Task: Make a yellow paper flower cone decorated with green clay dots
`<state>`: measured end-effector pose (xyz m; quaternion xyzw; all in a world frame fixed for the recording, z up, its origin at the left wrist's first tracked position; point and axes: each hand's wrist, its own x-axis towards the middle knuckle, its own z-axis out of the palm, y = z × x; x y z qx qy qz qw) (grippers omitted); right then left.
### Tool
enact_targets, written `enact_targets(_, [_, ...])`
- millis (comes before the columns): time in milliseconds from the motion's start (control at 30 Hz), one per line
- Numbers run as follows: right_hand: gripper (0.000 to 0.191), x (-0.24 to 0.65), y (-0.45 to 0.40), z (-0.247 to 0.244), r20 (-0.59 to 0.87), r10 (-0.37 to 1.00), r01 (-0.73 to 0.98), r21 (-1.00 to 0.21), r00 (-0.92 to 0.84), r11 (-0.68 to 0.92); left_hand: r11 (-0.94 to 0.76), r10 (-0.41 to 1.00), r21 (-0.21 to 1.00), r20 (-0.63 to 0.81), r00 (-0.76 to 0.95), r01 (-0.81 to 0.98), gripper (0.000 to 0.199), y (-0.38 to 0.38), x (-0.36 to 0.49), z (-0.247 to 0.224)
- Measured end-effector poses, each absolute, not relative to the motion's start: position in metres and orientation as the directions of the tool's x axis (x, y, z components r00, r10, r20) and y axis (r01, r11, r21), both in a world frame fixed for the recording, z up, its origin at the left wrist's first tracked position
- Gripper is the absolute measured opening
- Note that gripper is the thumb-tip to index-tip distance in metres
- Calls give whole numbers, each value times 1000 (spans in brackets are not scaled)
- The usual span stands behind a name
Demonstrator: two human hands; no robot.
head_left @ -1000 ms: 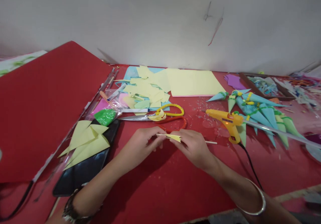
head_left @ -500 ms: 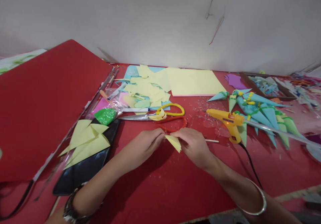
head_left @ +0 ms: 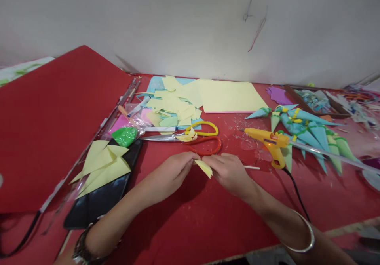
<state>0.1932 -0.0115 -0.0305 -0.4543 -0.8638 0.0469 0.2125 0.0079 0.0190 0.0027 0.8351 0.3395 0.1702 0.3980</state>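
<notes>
Between my two hands is a small piece of pale yellow paper (head_left: 203, 168), folded or rolled narrow, with its jagged end pointing down toward me. The fingers of my left hand (head_left: 175, 174) pinch its left edge. My right hand (head_left: 230, 174) is closed on the other edge, thumb and fingers together. A thin white stick (head_left: 251, 167) shows beyond my right hand; whether it is held or lies on the table I cannot tell. Just past my fingertips lie scissors (head_left: 208, 145) with one yellow and one red handle, a curled yellow scrap resting on them.
A yellow glue gun (head_left: 271, 140) with its light on stands at right, beside several blue and green paper cones (head_left: 317, 134). Yellow sheets (head_left: 231, 96) and scraps (head_left: 175, 106) lie at the back. At left are cut yellow pieces (head_left: 103, 166) on a black phone-like slab (head_left: 89, 209).
Both hands stay on the yellow paper. The paper has tilted slightly and its loose end has shifted a little left and up. Everything else lies as before.
</notes>
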Motion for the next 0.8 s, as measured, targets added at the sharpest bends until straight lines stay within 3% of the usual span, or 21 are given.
enact_targets(200, [24,193,-12,-27,250,840,749,-381,-481,542,-558,694,627,-7,720,543,18,20,9,-2])
enact_targets(467, [23,192,-12,-27,226,841,750,-381,-492,541,-615,625,663,79,777,427,18,29,1,-6])
enact_targets(600, [26,193,-12,-28,307,786,748,-258,-536,611,-589,628,680,46,777,436,20,29,-2,-8])
enact_targets(733, [30,193,-11,-27,440,657,718,-37,-612,695,-491,633,770,-7,774,408,23,28,-2,-4])
enact_targets(800, [30,194,-12,-26,467,623,705,2,-628,709,-414,641,812,-63,765,413,29,28,-2,-1])
